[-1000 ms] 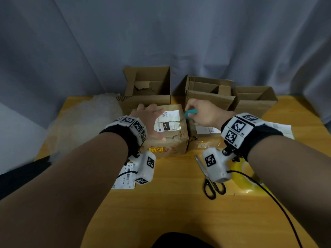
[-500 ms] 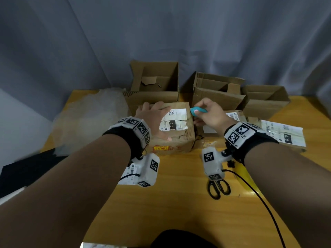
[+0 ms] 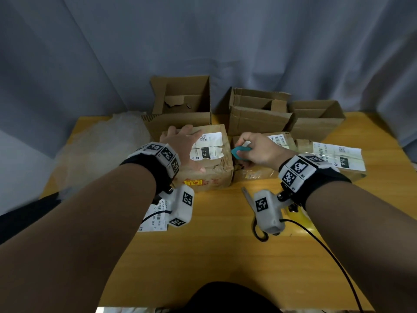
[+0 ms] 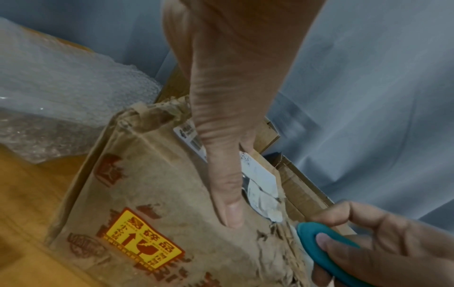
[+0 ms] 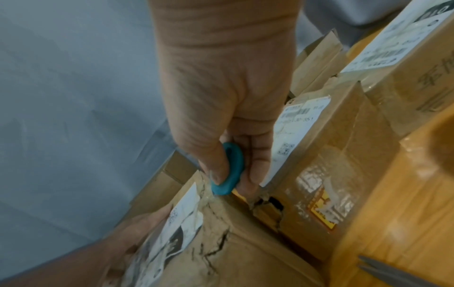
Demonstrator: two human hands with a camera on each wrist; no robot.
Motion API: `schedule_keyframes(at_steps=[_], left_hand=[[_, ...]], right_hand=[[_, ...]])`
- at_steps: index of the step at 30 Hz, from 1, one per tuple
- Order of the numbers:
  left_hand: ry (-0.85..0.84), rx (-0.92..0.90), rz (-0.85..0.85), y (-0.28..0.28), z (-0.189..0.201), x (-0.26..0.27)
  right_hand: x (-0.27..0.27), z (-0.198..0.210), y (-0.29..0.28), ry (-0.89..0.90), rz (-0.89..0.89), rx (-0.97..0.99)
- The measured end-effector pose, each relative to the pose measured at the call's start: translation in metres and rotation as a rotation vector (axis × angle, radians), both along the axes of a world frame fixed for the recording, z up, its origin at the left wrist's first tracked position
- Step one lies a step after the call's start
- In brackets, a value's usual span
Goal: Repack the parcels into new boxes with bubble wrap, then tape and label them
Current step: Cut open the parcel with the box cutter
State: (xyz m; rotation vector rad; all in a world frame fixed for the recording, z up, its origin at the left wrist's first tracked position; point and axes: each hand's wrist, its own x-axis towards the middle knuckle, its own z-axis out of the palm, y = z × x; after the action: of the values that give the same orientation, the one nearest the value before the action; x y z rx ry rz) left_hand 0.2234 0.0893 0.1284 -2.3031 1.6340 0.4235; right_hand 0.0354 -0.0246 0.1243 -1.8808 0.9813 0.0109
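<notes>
Torn matt cardboard parcel (image 3: 209, 168), smooth wooden table (image 3: 203, 256).

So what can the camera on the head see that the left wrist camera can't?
Only the head view shows three open empty boxes at the back, two more parcels on the right, the scissors and a loose label on the table.

Only the left wrist view shows the yellow fragile sticker clearly.

Both show the left hand resting on the torn parcel, the bubble wrap, and the right hand pinching the teal cutter.
</notes>
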Motion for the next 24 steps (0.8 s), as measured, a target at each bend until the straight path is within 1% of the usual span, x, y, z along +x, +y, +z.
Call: schedule_keyframes(at_steps=[3, 6, 8, 10, 11, 13, 15, 16, 17, 19, 20, 22, 24], left_hand=[[0.000, 0.007, -0.019, 0.003, 0.001, 0.000], [-0.007, 0.032, -0.029, 0.008, 0.001, 0.002], [-0.016, 0.022, -0.013, 0.011, 0.000, 0.003], [0.026, 0.000, 0.030, 0.013, 0.001, 0.005], [0.068, -0.021, 0.056, 0.014, 0.002, 0.007], [0.111, -0.087, 0.086, 0.018, 0.002, 0.014], [0.058, -0.160, 0.098, 0.026, -0.003, 0.023], [0.060, -0.170, 0.118, 0.031, -0.006, 0.029], [0.110, -0.169, 0.151, 0.035, -0.010, 0.033], [0.269, -0.191, 0.201, 0.041, -0.015, 0.042], [0.304, -0.216, 0.201, 0.042, -0.016, 0.044], [0.276, -0.237, 0.176, 0.041, -0.017, 0.046], [0.180, -0.224, 0.138, 0.036, -0.014, 0.047]], right_hand=[[0.000, 0.009, 0.003, 0.092, 0.106, -0.068], [0.000, 0.018, 0.008, 0.140, 0.173, -0.087], [0.001, 0.025, 0.011, 0.195, 0.249, -0.091], [0.002, 0.031, 0.013, 0.271, 0.341, -0.092], [0.004, 0.032, 0.015, 0.264, 0.344, -0.115], [0.010, 0.034, 0.018, 0.168, 0.297, -0.210], [0.019, 0.036, 0.025, 0.091, 0.293, -0.249], [0.024, 0.035, 0.030, 0.084, 0.311, -0.252], [0.029, 0.033, 0.035, 0.089, 0.339, -0.256], [0.038, 0.023, 0.046, 0.124, 0.403, -0.264], [0.042, 0.018, 0.050, 0.149, 0.434, -0.277], [0.044, 0.011, 0.054, 0.196, 0.470, -0.329], [0.043, 0.009, 0.054, 0.220, 0.494, -0.353]])
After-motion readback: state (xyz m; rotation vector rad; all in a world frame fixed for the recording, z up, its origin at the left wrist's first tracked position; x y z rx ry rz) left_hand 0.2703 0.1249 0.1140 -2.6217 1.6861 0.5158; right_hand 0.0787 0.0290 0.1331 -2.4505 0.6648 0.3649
